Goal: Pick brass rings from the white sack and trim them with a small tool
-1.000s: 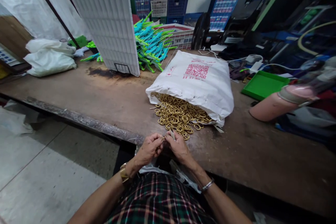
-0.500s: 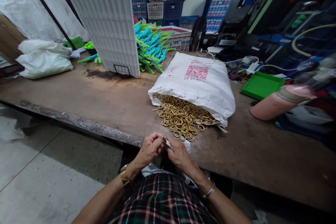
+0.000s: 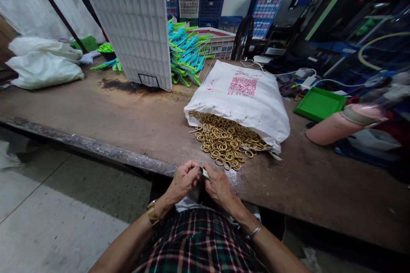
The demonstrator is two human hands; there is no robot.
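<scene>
Just off the table's front edge, my left hand point(image 3: 184, 181) pinches a brass-coloured ring point(image 3: 200, 166), mostly covered by the fingers. My right hand point(image 3: 220, 187) is closed around a small knife-like tool point(image 3: 205, 173) with a pale body; its dark end meets the ring at my left fingertips. Both hands nearly touch. Right beyond them lies a heap of brass-coloured rings point(image 3: 224, 140), spilling from the mouth of a white sack point(image 3: 272, 106) with red print.
A tall white ribbed panel point(image 3: 128, 21) stands on the brown table point(image 3: 141, 123). Behind it are blue-green plastic parts point(image 3: 185, 47). To the right are a green tray point(image 3: 320, 104) and a pink bottle point(image 3: 333, 130). A white bag point(image 3: 48, 68) lies at left.
The view has shifted slightly. Both hands keep almost the same place and hold; the tool has turned a little at the ring.
</scene>
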